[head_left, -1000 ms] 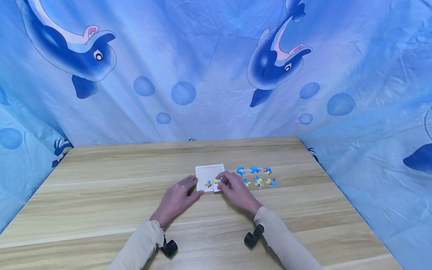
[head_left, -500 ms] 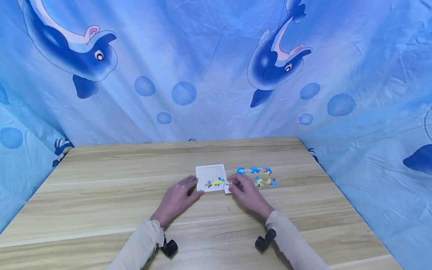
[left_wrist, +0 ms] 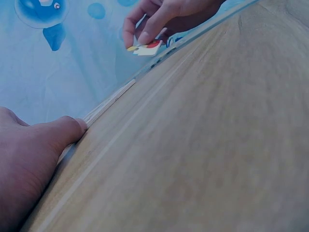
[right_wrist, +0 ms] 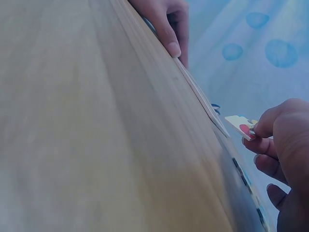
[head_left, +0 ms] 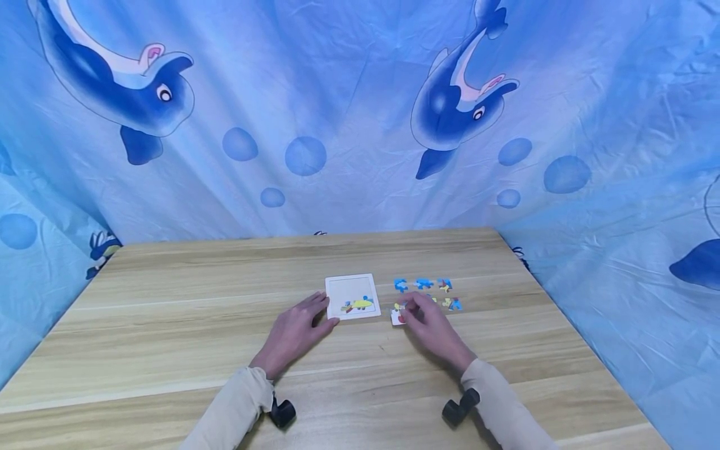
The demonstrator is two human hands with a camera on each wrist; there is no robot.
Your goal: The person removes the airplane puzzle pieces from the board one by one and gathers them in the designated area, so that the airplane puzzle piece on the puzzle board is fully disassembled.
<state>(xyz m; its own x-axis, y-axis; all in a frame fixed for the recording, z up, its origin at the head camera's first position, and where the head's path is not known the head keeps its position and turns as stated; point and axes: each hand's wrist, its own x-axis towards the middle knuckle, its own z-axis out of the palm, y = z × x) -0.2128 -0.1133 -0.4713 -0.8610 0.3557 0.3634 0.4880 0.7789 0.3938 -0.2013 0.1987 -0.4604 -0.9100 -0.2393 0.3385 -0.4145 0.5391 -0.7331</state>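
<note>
My left hand point(head_left: 295, 331) rests at the near left corner of a white-rimmed puzzle tray point(head_left: 345, 289), its thumb at the front edge and its fingers along the left side. Pieces joined into a yellow-and-blue picture point(head_left: 362, 304) lie in the tray's lower right. Off the tray's right side, my right hand point(head_left: 432, 326) pinches a jigsaw piece point(right_wrist: 240, 125), white with a red patch, between thumb and index finger. The left wrist view shows this piece point(left_wrist: 147, 49) held up off the table, its yellow end by the fingertips.
Right of the tray lie several loose jigsaw pieces point(head_left: 424, 284) in two rows; my right hand hides part of the near row. The wooden table point(head_left: 225, 269) ends at a blue dolphin-print curtain point(head_left: 360, 125).
My right hand has moved right with the pinched piece, from over the tray past its right edge. The picture in the tray has come into view. The left hand has stayed put.
</note>
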